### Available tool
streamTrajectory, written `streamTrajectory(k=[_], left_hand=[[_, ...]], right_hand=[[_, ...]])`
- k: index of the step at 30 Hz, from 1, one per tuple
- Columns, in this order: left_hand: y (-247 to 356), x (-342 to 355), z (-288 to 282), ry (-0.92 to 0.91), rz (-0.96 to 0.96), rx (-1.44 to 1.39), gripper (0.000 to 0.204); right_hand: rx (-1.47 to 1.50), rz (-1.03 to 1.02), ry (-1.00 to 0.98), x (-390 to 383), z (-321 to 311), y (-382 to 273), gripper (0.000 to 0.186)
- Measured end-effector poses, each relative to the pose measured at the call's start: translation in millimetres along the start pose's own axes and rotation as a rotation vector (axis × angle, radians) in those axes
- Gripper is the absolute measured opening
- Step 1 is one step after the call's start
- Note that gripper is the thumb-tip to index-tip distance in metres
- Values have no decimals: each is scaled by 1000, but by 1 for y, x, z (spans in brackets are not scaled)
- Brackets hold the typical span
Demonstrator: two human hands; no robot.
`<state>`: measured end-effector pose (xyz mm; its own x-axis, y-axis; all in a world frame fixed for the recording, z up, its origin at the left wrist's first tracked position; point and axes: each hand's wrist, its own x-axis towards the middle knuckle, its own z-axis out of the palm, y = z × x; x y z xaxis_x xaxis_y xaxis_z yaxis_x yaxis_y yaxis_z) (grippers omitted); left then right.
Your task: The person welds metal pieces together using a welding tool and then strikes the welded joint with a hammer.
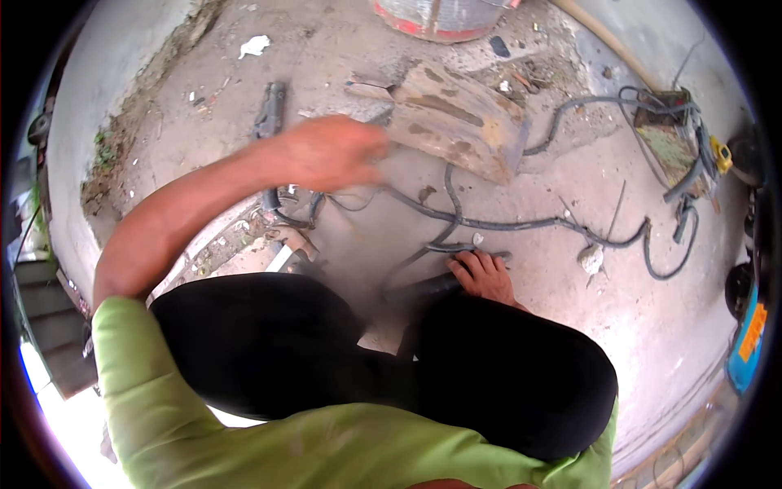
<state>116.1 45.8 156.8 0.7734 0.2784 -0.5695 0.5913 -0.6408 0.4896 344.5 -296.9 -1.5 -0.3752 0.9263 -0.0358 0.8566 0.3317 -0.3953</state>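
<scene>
My right hand (486, 275) rests low by my right knee, its fingers curled over a dark, elongated tool (423, 289), which is blurred and partly hidden by my knee. A dark cord lies close to those fingers. My left hand (338, 151) is raised across the middle of the view, smeared by motion, so its fingers cannot be read. It is nearest to a worn, stained flat board (456, 114) on the ground. Left of that hand lies a grey, tube-shaped tool (273, 110), partly hidden behind my forearm.
A dark cable (513, 224) winds over the dusty ground to an open box (668, 138) at the right wall, near a yellow connector (721, 155). A bucket (444, 20) stands at the far side. A wooden pole (607, 41) leans there. Rubble lies along the left wall.
</scene>
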Motion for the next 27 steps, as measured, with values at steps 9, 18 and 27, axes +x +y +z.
streamTrajectory(k=[9,18,27], left_hand=[[59,57,121,-517,90,-46,45],[88,28,174,-185,67,-259,82],[73,8,184,-86,-113,-351,69]], right_hand=[[-58,-80,-77,2,15,10,30],[192,-117,-93,62,-54,16,48],[249,-182,-305,112,-94,2,44]])
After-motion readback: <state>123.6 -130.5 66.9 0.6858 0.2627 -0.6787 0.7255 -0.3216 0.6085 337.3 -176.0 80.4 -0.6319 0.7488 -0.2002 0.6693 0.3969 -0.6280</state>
